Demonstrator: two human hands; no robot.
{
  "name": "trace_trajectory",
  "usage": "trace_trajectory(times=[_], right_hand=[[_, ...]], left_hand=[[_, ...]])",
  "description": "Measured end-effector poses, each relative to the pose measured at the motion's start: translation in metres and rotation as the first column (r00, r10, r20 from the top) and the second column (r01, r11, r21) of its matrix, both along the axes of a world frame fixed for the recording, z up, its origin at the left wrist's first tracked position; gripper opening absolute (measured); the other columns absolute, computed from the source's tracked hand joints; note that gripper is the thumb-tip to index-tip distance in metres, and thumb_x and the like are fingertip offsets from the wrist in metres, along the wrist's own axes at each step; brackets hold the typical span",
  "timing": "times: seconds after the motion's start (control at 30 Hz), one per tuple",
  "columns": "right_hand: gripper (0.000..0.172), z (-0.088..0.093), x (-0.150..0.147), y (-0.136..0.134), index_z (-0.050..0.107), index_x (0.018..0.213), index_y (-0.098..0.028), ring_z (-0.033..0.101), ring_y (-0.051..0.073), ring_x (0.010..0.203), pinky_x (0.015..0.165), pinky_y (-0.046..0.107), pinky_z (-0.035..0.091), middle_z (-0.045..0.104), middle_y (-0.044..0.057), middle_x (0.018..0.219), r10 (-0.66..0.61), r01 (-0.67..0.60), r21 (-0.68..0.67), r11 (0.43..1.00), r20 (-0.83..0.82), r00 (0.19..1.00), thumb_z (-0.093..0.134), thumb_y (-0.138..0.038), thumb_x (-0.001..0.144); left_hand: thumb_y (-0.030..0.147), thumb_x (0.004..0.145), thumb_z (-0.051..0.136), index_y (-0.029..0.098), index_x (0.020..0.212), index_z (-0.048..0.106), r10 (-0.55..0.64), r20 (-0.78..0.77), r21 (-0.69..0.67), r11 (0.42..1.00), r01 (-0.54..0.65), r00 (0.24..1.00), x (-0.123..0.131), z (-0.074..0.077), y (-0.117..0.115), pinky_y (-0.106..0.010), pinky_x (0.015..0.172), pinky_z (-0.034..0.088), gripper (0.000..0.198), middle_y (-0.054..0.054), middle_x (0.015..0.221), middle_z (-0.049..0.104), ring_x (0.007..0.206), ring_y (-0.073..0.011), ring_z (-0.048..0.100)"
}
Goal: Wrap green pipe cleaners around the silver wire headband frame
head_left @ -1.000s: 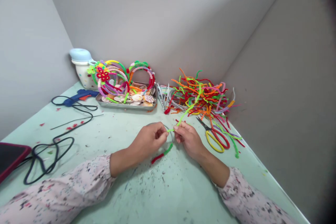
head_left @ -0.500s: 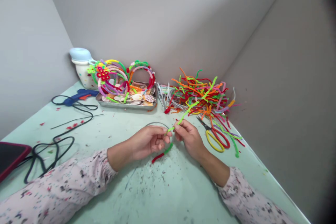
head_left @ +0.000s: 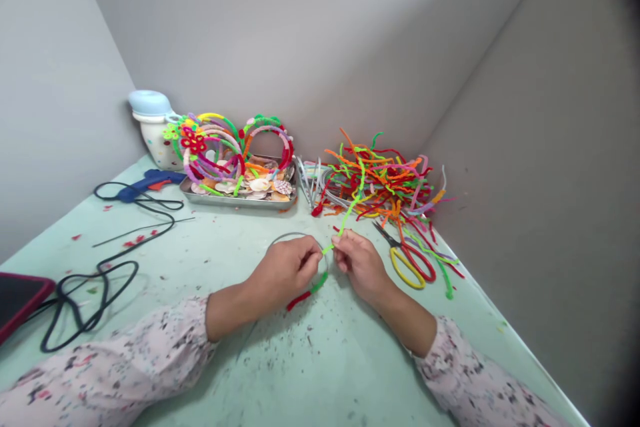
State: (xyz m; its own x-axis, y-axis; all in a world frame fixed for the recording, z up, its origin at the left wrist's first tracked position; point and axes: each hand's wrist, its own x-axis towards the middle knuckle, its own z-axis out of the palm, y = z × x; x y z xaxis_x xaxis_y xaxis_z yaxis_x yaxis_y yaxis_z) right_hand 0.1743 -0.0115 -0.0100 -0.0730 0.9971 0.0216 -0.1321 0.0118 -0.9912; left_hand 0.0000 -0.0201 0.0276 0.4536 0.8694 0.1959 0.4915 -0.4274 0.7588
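Observation:
A lime-green pipe cleaner [head_left: 346, 219] stretches between my two hands, its long free end rising toward the back. My left hand [head_left: 287, 270] is closed, with its thumb and fingers pinched at the near end of the stem. Close beside it, my right hand [head_left: 361, 263] pinches the same stem a little farther along. Just below and behind the left hand is a grey wire hoop [head_left: 289, 234], partly hidden by that hand. Its near end is wrapped in green and red pipe cleaner [head_left: 309, 292]. Whether the lime stem touches the hoop I cannot tell.
Scissors [head_left: 407, 257] with red and yellow handles lie to the right, before a heap of coloured pipe cleaners [head_left: 390, 180]. A metal tray [head_left: 240, 201] of shells holds several wrapped hoops. Leftward are a blue glue gun [head_left: 150, 181], black cord [head_left: 120, 250], lidded cup [head_left: 159, 140] and dark device [head_left: 23, 300].
My left hand has turned over, from palm showing to its back showing, with its fingers curled in. The lime stem's free end has swung left and stands steeper. My right hand has barely moved.

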Motion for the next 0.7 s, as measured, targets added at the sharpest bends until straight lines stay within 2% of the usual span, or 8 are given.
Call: trace_trajectory(times=[0.07,0.13,0.2,0.3,0.43,0.53,0.6,0.7], right_hand=[[0.029,0.0,-0.001,0.001,0.048,0.06,-0.019,0.037,0.007,0.041,0.043,0.021,0.027,0.047,-0.006,0.052,-0.004,0.004,-0.029,1.0,-0.012,1.0,0.062,-0.035,0.08],[0.029,0.0,-0.001,0.001,0.049,0.061,-0.019,0.04,0.007,0.042,0.044,0.021,0.029,0.049,-0.006,0.052,0.014,-0.014,-0.036,0.999,0.006,1.0,0.063,-0.036,0.08],[0.028,0.001,0.0,0.0,0.051,0.063,-0.019,0.042,0.008,0.045,0.047,0.021,0.032,0.05,-0.006,0.053,0.048,-0.047,-0.015,0.999,0.049,0.998,0.063,-0.037,0.08],[0.027,0.003,-0.001,-0.002,0.052,0.066,-0.019,0.044,0.009,0.048,0.051,0.022,0.036,0.051,-0.005,0.051,0.083,-0.088,0.036,0.995,0.13,0.988,0.061,-0.039,0.082],[0.026,0.006,-0.003,-0.005,0.055,0.069,-0.019,0.044,0.01,0.049,0.051,0.023,0.036,0.051,-0.005,0.052,0.087,-0.104,0.088,0.991,0.182,0.979,0.061,-0.039,0.083],[0.019,0.004,-0.002,-0.005,0.062,0.087,-0.019,0.045,0.009,0.05,0.051,0.022,0.036,0.053,-0.005,0.056,0.101,-0.107,0.076,0.991,0.082,0.992,0.062,-0.037,0.082],[0.023,0.002,0.0,-0.003,0.063,0.1,-0.021,0.045,0.008,0.051,0.051,0.022,0.035,0.054,-0.005,0.06,0.099,-0.097,0.061,0.993,-0.028,0.995,0.062,-0.036,0.082],[0.023,0.0,0.004,0.0,0.066,0.1,-0.02,0.046,0.007,0.051,0.048,0.02,0.033,0.057,-0.003,0.066,0.061,-0.057,0.033,0.998,-0.144,0.988,0.064,-0.033,0.081]], left_hand=[[0.022,0.085,0.044,0.017,0.073,0.055,0.018,-0.087,0.104,0.995,-0.009,0.996,-0.001,0.0,-0.001,-0.024,0.058,0.033,0.017,0.002,0.065,0.053,0.059,-0.011,0.045],[0.023,0.084,0.044,0.017,0.072,0.054,0.025,-0.099,0.087,0.996,-0.016,0.995,-0.002,-0.002,-0.001,-0.024,0.058,0.032,0.017,0.002,0.064,0.052,0.059,-0.0113,0.044],[0.024,0.084,0.046,0.017,0.074,0.055,-0.017,-0.009,-0.058,0.998,0.016,1.0,-0.002,-0.006,0.001,-0.023,0.056,0.033,0.016,0.002,0.062,0.052,0.057,-0.0113,0.046],[0.026,0.085,0.046,0.016,0.081,0.056,-0.074,0.253,-0.27,0.952,0.144,0.965,-0.002,-0.012,0.006,-0.022,0.056,0.038,0.014,0.0,0.07,0.059,0.06,-0.0113,0.054],[0.03,0.084,0.05,0.015,0.075,0.055,-0.005,0.389,-0.396,0.902,0.172,0.921,-0.001,-0.013,0.011,-0.021,0.05,0.037,0.018,-0.001,0.066,0.06,0.052,-0.0092,0.051],[0.031,0.081,0.055,0.016,0.073,0.053,0.06,0.421,-0.474,0.865,0.163,0.905,0.0,-0.011,0.012,-0.02,0.046,0.033,0.017,0.001,0.061,0.058,0.045,-0.0066,0.047],[0.03,0.079,0.056,0.015,0.073,0.054,0.076,0.42,-0.523,0.835,0.173,0.904,0.0,-0.011,0.012,-0.019,0.043,0.031,0.016,0.002,0.058,0.057,0.041,-0.0056,0.045],[0.028,0.078,0.056,0.015,0.073,0.054,0.074,0.411,-0.574,0.795,0.195,0.908,0.001,-0.01,0.011,-0.018,0.041,0.03,0.014,0.003,0.054,0.055,0.038,-0.0052,0.043]])
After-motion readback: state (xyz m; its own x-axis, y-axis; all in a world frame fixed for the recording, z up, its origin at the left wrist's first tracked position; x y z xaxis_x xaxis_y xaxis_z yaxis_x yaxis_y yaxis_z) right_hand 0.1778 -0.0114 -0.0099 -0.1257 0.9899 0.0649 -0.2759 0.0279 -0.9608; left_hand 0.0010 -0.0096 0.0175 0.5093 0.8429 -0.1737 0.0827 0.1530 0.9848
